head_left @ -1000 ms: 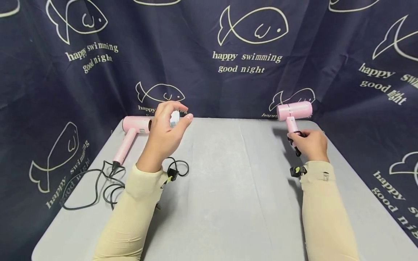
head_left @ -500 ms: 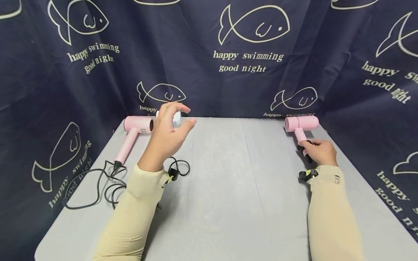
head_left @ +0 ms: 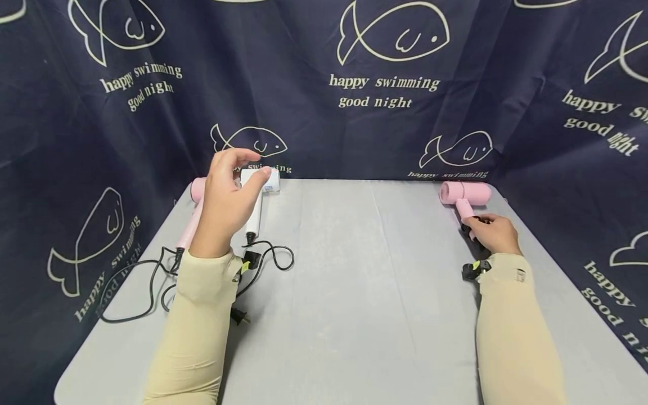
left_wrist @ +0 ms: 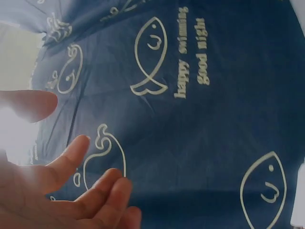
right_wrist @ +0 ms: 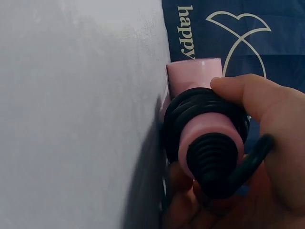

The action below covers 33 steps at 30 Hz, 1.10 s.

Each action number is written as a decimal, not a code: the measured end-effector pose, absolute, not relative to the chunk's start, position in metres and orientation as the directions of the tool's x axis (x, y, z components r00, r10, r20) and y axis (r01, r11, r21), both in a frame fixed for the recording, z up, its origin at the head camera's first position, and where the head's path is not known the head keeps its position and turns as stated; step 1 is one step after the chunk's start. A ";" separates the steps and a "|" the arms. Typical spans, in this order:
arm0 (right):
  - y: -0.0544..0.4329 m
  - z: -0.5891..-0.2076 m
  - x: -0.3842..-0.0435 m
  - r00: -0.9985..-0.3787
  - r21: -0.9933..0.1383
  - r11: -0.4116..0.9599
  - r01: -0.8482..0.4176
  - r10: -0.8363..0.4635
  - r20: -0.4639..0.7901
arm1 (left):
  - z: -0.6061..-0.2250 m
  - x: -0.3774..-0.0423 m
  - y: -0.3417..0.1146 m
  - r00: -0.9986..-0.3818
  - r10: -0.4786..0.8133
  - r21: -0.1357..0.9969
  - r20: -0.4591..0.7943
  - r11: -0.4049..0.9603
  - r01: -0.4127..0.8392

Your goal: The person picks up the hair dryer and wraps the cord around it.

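Evidently, the right grip [head_left: 495, 232] is clasping a pink hair dryer [head_left: 466, 193] by its handle near the far right corner of the counter [head_left: 344, 270]. In the right wrist view, the thumb is pressing on black cord loops [right_wrist: 205, 101] that are circling the handle, while the fingers are curling beneath. Holding it there is probably stopping the loops from unwinding and giving the hand something slimmer than the barrel. Whether the surface is bearing any of the dryer's weight, I cannot tell.

The left grip [head_left: 223, 199] is hanging in the air, grasping nothing, its fingers bending loosely apart from the thumb. It is partly hiding a second pink dryer [head_left: 189, 226] and a white dryer [head_left: 255, 214], which are lying side by side with handles pointing toward the person, perhaps for easy reaching.

The held dryer's barrel is forming a short, smooth cylinder over a straight round handle, and its shell is looking like satiny plastic. A ribbed black sleeve [right_wrist: 213, 157] is capping the handle's end. A loose black cord [head_left: 153, 292] is snaking over the pale grey, faintly creased counter, and a dark blue curtain [head_left: 293, 84] with printed fish is draping behind.
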State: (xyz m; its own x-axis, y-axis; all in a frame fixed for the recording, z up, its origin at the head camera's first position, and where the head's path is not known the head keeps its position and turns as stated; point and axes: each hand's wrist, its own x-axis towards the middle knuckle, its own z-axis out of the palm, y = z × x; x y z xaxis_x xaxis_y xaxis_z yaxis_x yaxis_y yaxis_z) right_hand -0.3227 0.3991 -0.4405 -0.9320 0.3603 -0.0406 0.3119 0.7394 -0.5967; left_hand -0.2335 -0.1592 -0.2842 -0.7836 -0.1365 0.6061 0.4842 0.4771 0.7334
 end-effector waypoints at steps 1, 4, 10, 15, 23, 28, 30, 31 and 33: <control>0.400 -0.440 -0.323 -0.931 -0.590 0.742 0.317 0.361 -0.047 | -0.284 -0.234 -0.160 -0.778 -0.145 0.729 0.612 0.485 0.483; 0.401 -0.438 -0.323 -0.926 -0.565 0.749 0.344 0.370 -0.073 | -0.284 -0.236 -0.163 -0.764 -0.165 0.720 0.623 0.503 0.478; 0.398 -0.431 -0.318 -0.919 -0.560 0.741 0.371 0.380 -0.106 | -0.284 -0.236 -0.165 -0.779 -0.182 0.738 0.599 0.502 0.450; 0.395 -0.424 -0.312 -0.924 -0.568 0.741 0.358 0.369 -0.101 | -0.285 -0.237 -0.166 -0.794 -0.179 0.747 0.582 0.503 0.434; 0.399 -0.415 -0.306 -0.901 -0.587 0.703 0.401 0.419 -0.113 | -0.285 -0.238 -0.168 -0.815 -0.173 0.756 0.553 0.517 0.402; 0.400 -0.406 -0.300 -0.876 -0.581 0.687 0.435 0.472 -0.098 | -0.287 -0.240 -0.170 -0.825 -0.150 0.745 0.545 0.538 0.394; 0.399 -0.402 -0.297 -0.870 -0.577 0.687 0.441 0.484 -0.089 | -0.288 -0.241 -0.171 -0.824 -0.138 0.734 0.549 0.551 0.397; 0.399 -0.400 -0.296 -0.867 -0.582 0.682 0.443 0.490 -0.086 | -0.289 -0.242 -0.171 -0.825 -0.132 0.730 0.549 0.556 0.397; 0.398 -0.396 -0.295 -0.868 -0.595 0.680 0.430 0.492 -0.065 | -0.290 -0.244 -0.172 -0.833 -0.121 0.725 0.540 0.570 0.387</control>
State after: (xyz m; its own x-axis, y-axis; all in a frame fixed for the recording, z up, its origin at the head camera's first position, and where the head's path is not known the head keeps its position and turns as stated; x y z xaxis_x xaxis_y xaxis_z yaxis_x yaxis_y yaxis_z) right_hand -0.2947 0.3978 -0.3963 -0.8681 0.4922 -0.0648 0.4296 0.6796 -0.5946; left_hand -0.2436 -0.1719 -0.2901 -0.8332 -0.1211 0.5395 0.3867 0.5700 0.7250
